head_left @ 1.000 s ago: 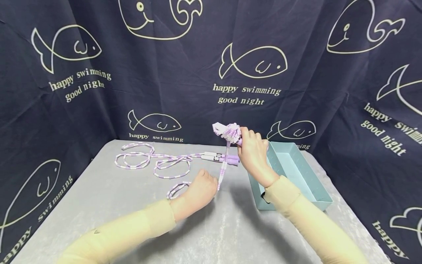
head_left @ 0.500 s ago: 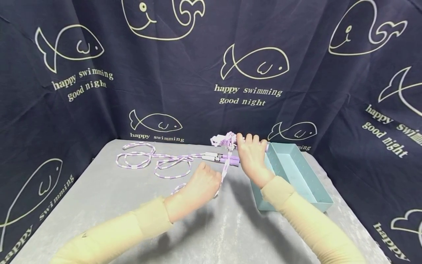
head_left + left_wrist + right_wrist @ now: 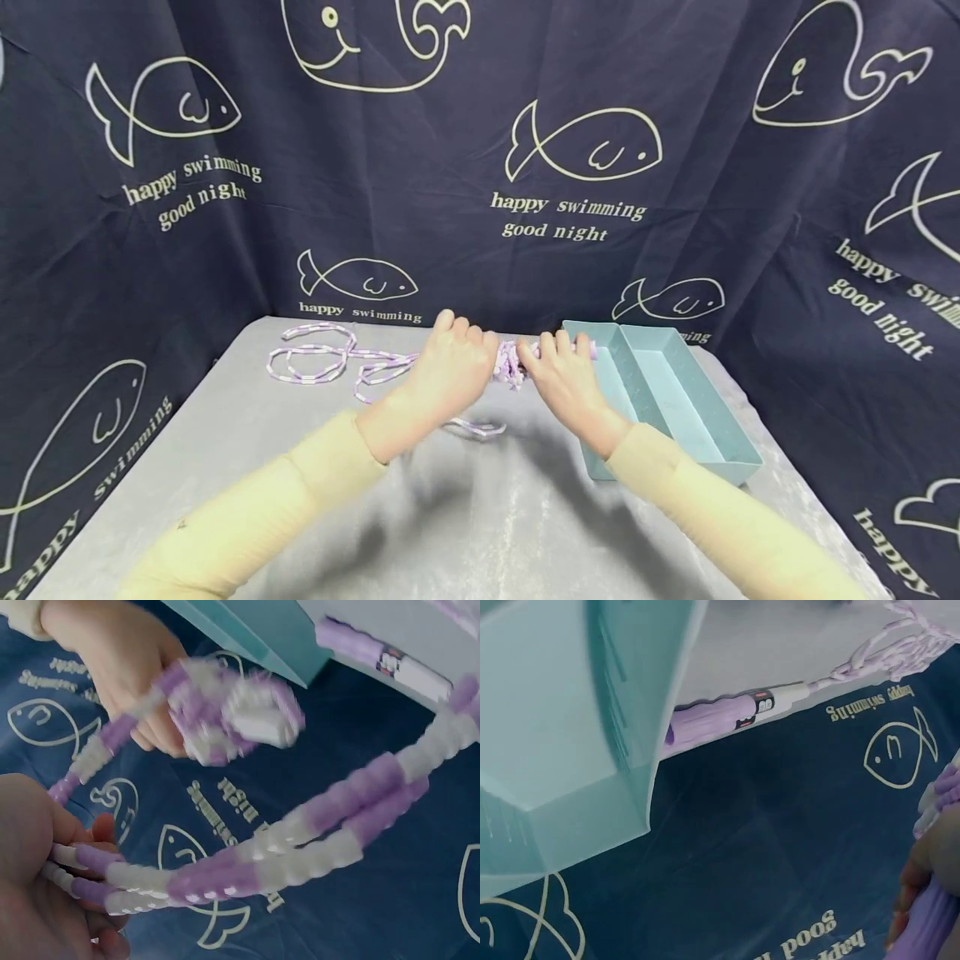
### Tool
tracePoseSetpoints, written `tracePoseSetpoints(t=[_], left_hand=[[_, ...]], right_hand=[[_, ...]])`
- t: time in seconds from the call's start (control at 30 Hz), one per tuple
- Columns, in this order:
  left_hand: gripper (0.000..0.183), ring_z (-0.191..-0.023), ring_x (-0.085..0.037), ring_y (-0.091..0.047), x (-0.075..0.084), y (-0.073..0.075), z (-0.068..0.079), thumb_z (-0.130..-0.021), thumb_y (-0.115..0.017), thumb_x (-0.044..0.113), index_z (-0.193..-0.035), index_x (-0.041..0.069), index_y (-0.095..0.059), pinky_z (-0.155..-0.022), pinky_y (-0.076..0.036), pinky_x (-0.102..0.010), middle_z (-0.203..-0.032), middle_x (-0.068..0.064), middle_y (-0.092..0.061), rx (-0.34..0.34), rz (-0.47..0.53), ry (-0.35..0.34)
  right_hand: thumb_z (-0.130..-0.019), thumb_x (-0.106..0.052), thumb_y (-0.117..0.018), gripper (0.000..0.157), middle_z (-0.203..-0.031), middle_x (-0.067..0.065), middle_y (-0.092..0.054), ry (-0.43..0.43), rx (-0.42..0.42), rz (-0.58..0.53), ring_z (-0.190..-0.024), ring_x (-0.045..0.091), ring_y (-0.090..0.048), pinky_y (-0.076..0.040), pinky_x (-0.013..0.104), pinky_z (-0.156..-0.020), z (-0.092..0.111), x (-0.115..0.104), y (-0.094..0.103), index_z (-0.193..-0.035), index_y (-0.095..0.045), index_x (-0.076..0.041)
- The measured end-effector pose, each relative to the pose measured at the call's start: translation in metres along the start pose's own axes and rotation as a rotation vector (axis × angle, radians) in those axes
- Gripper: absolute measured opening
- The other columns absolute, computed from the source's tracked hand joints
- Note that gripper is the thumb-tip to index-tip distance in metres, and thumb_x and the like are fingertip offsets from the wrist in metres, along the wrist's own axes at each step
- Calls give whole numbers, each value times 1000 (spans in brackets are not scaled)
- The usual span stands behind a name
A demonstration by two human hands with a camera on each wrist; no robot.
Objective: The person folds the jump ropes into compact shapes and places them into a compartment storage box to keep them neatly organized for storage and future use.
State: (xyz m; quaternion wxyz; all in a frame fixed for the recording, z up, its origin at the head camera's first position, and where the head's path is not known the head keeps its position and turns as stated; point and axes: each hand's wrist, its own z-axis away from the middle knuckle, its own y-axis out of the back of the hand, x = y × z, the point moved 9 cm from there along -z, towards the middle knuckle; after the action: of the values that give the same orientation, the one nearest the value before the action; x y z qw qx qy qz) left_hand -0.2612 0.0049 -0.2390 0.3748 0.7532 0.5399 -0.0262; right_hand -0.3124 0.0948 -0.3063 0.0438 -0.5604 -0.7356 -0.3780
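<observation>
My right hand [image 3: 566, 383] grips the purple handle [image 3: 928, 924] of a beaded skipping rope, purple and white. Part of the rope is wound in a thick bundle [image 3: 511, 364] just left of that fist, seen blurred in the left wrist view. Raised beside it, my left hand [image 3: 459, 360] holds the same rope. From its fingers a doubled length of beads [image 3: 214, 879] swings out in the left wrist view, and one strand [image 3: 120, 731] runs up to the bundle. A loose end [image 3: 476, 428] shows below the left hand in the head view.
A second skipping rope lies on the grey table [image 3: 487, 517], its loops [image 3: 309, 350] at the back left and a purple-and-white handle [image 3: 714, 724] visible in the right wrist view. At the right stands a pale blue two-compartment box [image 3: 660, 400]. A dark fish-print curtain [image 3: 450, 167] hangs behind.
My left hand has risen from low over the table, moving up and away to beside the right hand. The right hand and bundle have come down a little.
</observation>
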Motion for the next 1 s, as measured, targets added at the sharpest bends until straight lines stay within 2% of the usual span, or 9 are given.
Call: tracePoseSetpoints(t=[0.2,0.3,0.4,0.5,0.67,0.87,1.0], left_hand=[[16,-50,-20,-45,-22,-11,-9,-74,-56,4,-61,11,-52,-60,-31,-35,-53,-4,-51,29,31,33],[13,-53,-22,-47,-33,-21,-9,-74,-58,4,-63,10,-54,-61,-32,-36,-56,-6,-54,32,36,54],[10,-57,-23,-49,-40,-32,-8,-76,-57,4,-67,9,-56,-62,-33,-36,-59,-7,-56,33,39,48],[9,-61,-24,-50,-46,-45,-6,-78,-56,5,-70,9,-58,-64,-34,-36,-62,-7,-58,25,44,29],[3,-69,-25,-52,-66,-71,1,-79,-60,8,-76,8,-59,-69,-36,-37,-69,-8,-61,-31,45,58],[5,-74,-25,-52,-69,-95,16,-82,-60,12,-80,9,-57,-72,-36,-38,-73,-6,-63,-99,56,18],[9,-76,-26,-53,-83,-104,24,-82,-63,14,-85,8,-58,-73,-36,-38,-75,-7,-65,-124,55,83]], right_hand=[[-92,-5,-29,25,-76,11,-51,152,-22,-47,-72,32,-49,-37,45,-67,5,-17,5,-95,-53,-13],[-91,-8,-34,24,-78,8,-52,215,-52,-84,-73,30,-48,-38,45,-69,9,-24,8,-101,-55,-14],[-90,-8,-38,23,-79,7,-51,255,-46,-136,-72,28,-46,-38,45,-70,11,-28,16,-102,-56,-15],[-89,-6,-38,23,-79,6,-51,291,12,-190,-73,27,-46,-39,46,-71,12,-29,28,-99,-56,-16],[-86,-2,-45,24,-82,5,-54,385,110,-276,-75,26,-50,-41,48,-71,17,-34,46,-98,-59,-17],[-89,0,-41,24,-80,2,-55,389,150,-346,-76,24,-51,-42,45,-74,19,-28,55,-92,-60,-14],[-88,0,-38,23,-80,2,-56,401,206,-437,-75,24,-52,-41,44,-73,19,-20,63,-87,-59,-9]])
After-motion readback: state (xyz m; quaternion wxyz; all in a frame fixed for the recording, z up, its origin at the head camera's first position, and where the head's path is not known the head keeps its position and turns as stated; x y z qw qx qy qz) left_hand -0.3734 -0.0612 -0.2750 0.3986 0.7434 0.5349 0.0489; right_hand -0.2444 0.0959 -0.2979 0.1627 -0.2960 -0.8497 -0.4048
